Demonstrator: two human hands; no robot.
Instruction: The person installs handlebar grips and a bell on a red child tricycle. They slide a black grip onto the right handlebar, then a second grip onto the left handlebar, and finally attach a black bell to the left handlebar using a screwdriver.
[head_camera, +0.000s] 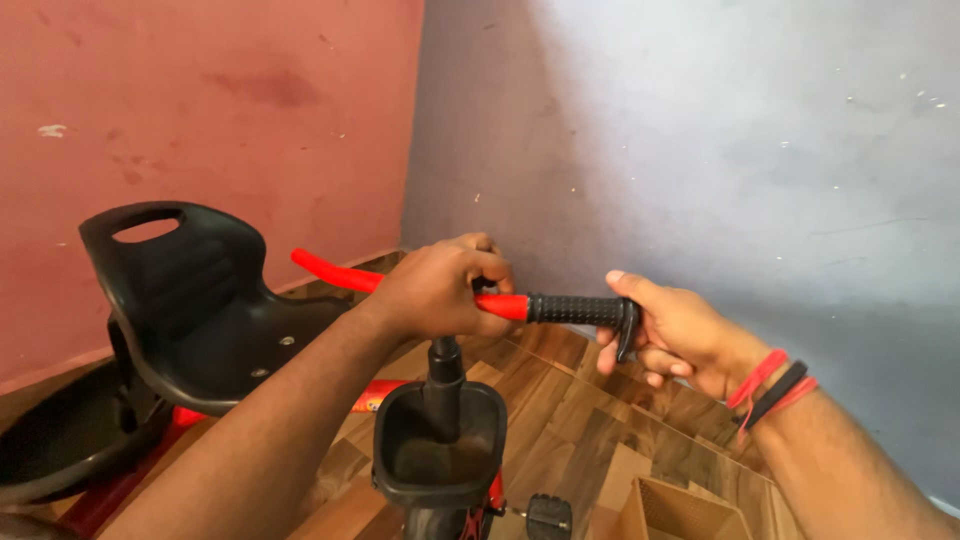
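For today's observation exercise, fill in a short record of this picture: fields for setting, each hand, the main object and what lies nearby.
setting: corner of a red wall and a grey wall, wood-pattern floor
main object: tricycle with black seat, red handlebar and black basket
left hand: closed over the middle of the handlebar
right hand: holds the outer end of the black grip
wrist: red and black bands
nearby: black pedal, cardboard box
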